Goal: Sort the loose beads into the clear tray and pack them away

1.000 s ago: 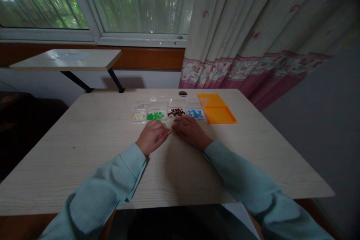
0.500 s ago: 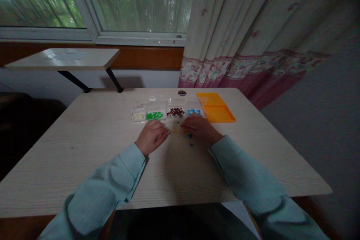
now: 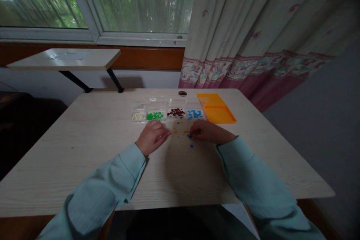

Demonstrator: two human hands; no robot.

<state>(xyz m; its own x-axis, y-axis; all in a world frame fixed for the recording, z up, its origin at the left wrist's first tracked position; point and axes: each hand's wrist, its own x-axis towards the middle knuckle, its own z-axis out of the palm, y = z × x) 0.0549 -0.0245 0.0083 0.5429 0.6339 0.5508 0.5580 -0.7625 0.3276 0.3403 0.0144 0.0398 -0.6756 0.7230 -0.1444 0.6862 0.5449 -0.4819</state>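
Note:
On the pale wooden table (image 3: 84, 150) both my hands rest near a scatter of small loose beads (image 3: 182, 133), yellow and blue. My left hand (image 3: 152, 137) lies curled with its fingertips pinched together at the left of the scatter; what it holds is too small to make out. My right hand (image 3: 206, 132) lies to the right, fingers curled toward the blue beads (image 3: 191, 140); I cannot see anything in it. Just beyond them stands a row of clear boxes (image 3: 168, 112) holding white, green, dark red and blue beads.
An orange tray (image 3: 218, 114) sits at the right end of the boxes. A small hole (image 3: 182, 93) is in the table near its far edge. Behind are a side table (image 3: 62, 59), a window and a flowered curtain (image 3: 253, 45).
My right hand has slid to the right, away from my left hand, uncovering the loose yellow and blue beads. My left hand has stayed in place.

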